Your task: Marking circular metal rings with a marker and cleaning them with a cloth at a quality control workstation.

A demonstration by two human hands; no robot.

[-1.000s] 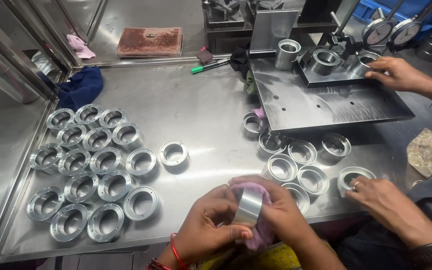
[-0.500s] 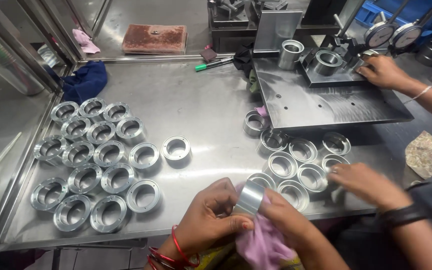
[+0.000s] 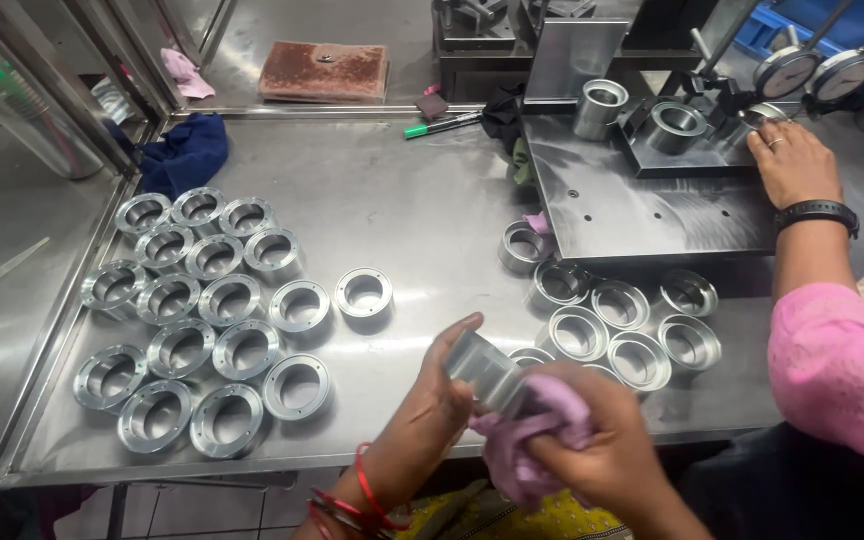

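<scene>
My left hand (image 3: 430, 408) grips a shiny metal ring (image 3: 483, 369) low in the middle of the view, just above the steel table's front edge. My right hand (image 3: 592, 452) presses a pink cloth (image 3: 537, 420) against the ring's right side. Several matching metal rings (image 3: 202, 300) lie in rows on the table to the left, with a single ring (image 3: 364, 292) at their right end. A second cluster of rings (image 3: 612, 320) sits just beyond my right hand.
A co-worker in a pink sleeve (image 3: 837, 365) stands at the right, one hand (image 3: 795, 160) on a dark gauge plate (image 3: 652, 205) carrying rings and dial gauges (image 3: 810, 72). A green marker (image 3: 440, 125), a blue rag (image 3: 184, 150) and a rusty brown pad (image 3: 324, 70) lie farther back.
The co-worker's near hand has left the ring cluster by my right hand. My hands have turned the ring while rubbing it with the cloth, and the view has shifted slightly.
</scene>
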